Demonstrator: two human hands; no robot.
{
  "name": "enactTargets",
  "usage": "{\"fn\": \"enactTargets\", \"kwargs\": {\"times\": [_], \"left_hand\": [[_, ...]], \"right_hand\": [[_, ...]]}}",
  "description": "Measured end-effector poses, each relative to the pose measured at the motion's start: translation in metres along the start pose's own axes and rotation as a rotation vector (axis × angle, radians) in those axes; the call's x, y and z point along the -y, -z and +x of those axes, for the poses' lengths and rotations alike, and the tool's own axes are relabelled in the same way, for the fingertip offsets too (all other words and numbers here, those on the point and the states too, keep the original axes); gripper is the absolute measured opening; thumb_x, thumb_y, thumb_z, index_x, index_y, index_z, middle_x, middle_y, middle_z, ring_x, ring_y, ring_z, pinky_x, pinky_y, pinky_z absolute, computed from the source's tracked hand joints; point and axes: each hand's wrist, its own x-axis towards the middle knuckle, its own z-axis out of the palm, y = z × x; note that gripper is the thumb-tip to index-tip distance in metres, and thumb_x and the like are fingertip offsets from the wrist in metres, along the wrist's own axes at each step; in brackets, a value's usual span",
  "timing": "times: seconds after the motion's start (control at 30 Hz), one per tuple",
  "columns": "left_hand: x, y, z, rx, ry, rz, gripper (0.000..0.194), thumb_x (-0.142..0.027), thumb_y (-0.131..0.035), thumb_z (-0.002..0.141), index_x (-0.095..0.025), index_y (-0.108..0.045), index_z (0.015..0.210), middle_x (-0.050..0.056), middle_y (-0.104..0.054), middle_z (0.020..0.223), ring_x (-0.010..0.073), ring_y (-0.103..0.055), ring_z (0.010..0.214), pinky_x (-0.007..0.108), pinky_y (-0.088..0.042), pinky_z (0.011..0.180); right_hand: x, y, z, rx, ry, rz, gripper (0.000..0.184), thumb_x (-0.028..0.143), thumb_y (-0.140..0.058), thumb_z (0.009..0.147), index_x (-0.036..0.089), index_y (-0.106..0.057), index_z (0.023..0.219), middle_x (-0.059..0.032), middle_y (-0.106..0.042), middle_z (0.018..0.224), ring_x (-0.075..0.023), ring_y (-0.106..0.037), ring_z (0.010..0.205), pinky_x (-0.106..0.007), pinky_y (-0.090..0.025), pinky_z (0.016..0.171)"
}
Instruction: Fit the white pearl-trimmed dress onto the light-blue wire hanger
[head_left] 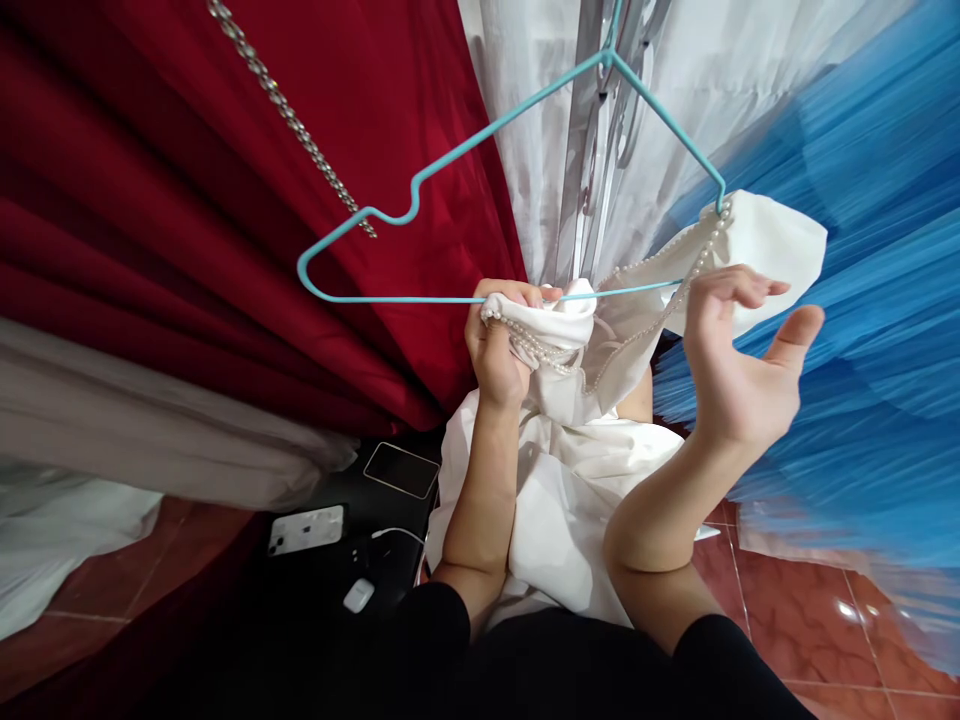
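Note:
A light-blue clothes hanger [510,125] hangs in front of me. A white dress [559,480] with pearl-beaded edging spreads below it and over my lap. My left hand [501,345] is closed around a bunched, pearl-trimmed part of the dress, close to the hanger's lower bar. On the right, another pearl-edged part of the dress hangs from the hanger's right end. My right hand [739,365] is raised beside that part with thumb and fingers apart. Its fingertips lie near the white cloth, and I cannot tell whether they touch it.
Red drapery [337,100] with a sparkling chain [289,115] hangs at left. Blue tulle [870,260] fills the right side. A black surface holds a dark-screened phone [403,470], a white phone [306,530] and a small white case [359,596]. Red tiles [817,625] cover the floor.

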Motion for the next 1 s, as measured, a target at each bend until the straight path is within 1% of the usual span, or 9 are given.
{"fn": "enactTargets", "kwargs": {"times": [0.1, 0.2, 0.3, 0.43, 0.57, 0.63, 0.73, 0.8, 1.0], "left_hand": [[-0.001, 0.000, 0.000, 0.007, 0.007, -0.005, 0.031, -0.048, -0.059, 0.097, -0.021, -0.057, 0.082, 0.000, -0.057, 0.077, 0.0182, -0.070, 0.084, 0.039, -0.057, 0.094], [0.001, 0.001, 0.000, 0.009, 0.005, -0.021, 0.031, -0.048, -0.059, 0.096, -0.021, -0.058, 0.081, 0.000, -0.058, 0.077, 0.0185, -0.070, 0.084, 0.039, -0.057, 0.094], [0.002, 0.002, 0.000, 0.017, 0.012, -0.033, 0.032, -0.049, -0.060, 0.096, -0.021, -0.058, 0.081, 0.000, -0.057, 0.077, 0.0187, -0.070, 0.085, 0.040, -0.057, 0.096], [0.001, 0.003, 0.000, 0.021, 0.020, -0.017, 0.032, -0.050, -0.060, 0.096, -0.022, -0.057, 0.083, 0.000, -0.056, 0.078, 0.0193, -0.070, 0.086, 0.041, -0.057, 0.096], [-0.001, 0.002, 0.000, 0.006, 0.012, 0.009, 0.034, -0.053, -0.062, 0.093, -0.022, -0.056, 0.083, 0.001, -0.055, 0.078, 0.0203, -0.069, 0.085, 0.042, -0.057, 0.095], [-0.002, 0.002, 0.000, -0.004, 0.017, 0.028, 0.035, -0.054, -0.063, 0.093, -0.022, -0.055, 0.082, 0.000, -0.055, 0.077, 0.0199, -0.069, 0.084, 0.042, -0.057, 0.095], [-0.004, 0.001, 0.000, -0.005, 0.014, 0.023, 0.034, -0.052, -0.063, 0.094, -0.021, -0.056, 0.082, 0.000, -0.055, 0.076, 0.0191, -0.069, 0.083, 0.041, -0.057, 0.095], [-0.006, 0.001, 0.000, 0.013, -0.004, 0.001, 0.031, -0.048, -0.061, 0.096, -0.021, -0.058, 0.082, 0.000, -0.057, 0.076, 0.0184, -0.069, 0.083, 0.039, -0.057, 0.094], [-0.012, 0.002, 0.002, 0.033, -0.036, 0.042, 0.030, -0.047, -0.063, 0.095, -0.020, -0.060, 0.081, 0.001, -0.058, 0.075, 0.0180, -0.069, 0.080, 0.039, -0.057, 0.093]], "right_hand": [[-0.008, -0.006, 0.000, -0.032, -0.274, 1.029, 0.042, 0.031, -0.019, 0.102, 0.037, -0.059, 0.113, -0.0099, -0.058, 0.105, -0.0252, -0.046, 0.119, -0.046, -0.055, 0.086], [-0.001, -0.012, -0.002, -0.079, -0.579, 1.512, 0.068, 0.022, 0.007, 0.098, 0.036, -0.056, 0.118, -0.0107, -0.057, 0.104, -0.0246, -0.049, 0.110, -0.052, -0.053, 0.088], [0.012, -0.016, 0.001, -0.016, -0.664, 1.452, 0.062, 0.019, 0.004, 0.100, 0.030, -0.054, 0.117, -0.0103, -0.056, 0.100, -0.0209, -0.052, 0.090, -0.051, -0.055, 0.079], [0.015, -0.018, 0.011, -0.022, -0.780, 1.310, 0.054, 0.019, -0.001, 0.102, 0.028, -0.054, 0.101, -0.0049, -0.049, 0.081, -0.0162, -0.049, 0.072, -0.032, -0.045, 0.053], [0.008, -0.019, 0.025, -0.058, -0.869, 1.504, 0.065, 0.022, 0.004, 0.098, 0.026, -0.057, 0.076, -0.0034, -0.051, 0.069, -0.0117, -0.054, 0.075, -0.022, -0.034, 0.051], [0.009, -0.015, 0.035, -0.189, -0.993, 1.641, 0.059, 0.023, -0.007, 0.097, 0.024, -0.056, 0.064, -0.0027, -0.056, 0.069, -0.0117, -0.060, 0.081, -0.019, -0.033, 0.051], [0.020, -0.006, 0.049, -0.699, -1.275, 1.927, 0.028, 0.005, -0.054, 0.081, 0.027, -0.069, 0.075, 0.0054, -0.069, 0.091, -0.0112, -0.064, 0.101, -0.015, -0.045, 0.061], [0.029, -0.004, 0.058, -1.007, -1.279, 2.170, 0.052, -0.013, -0.060, 0.063, 0.031, -0.076, 0.086, 0.0101, -0.072, 0.102, -0.0097, -0.063, 0.107, -0.017, -0.050, 0.076], [0.033, -0.038, 0.082, -1.035, -1.099, 2.411, 0.031, -0.002, -0.063, 0.077, 0.026, -0.074, 0.071, 0.0077, -0.070, 0.074, -0.0072, -0.057, 0.077, -0.022, -0.049, 0.078]]}}
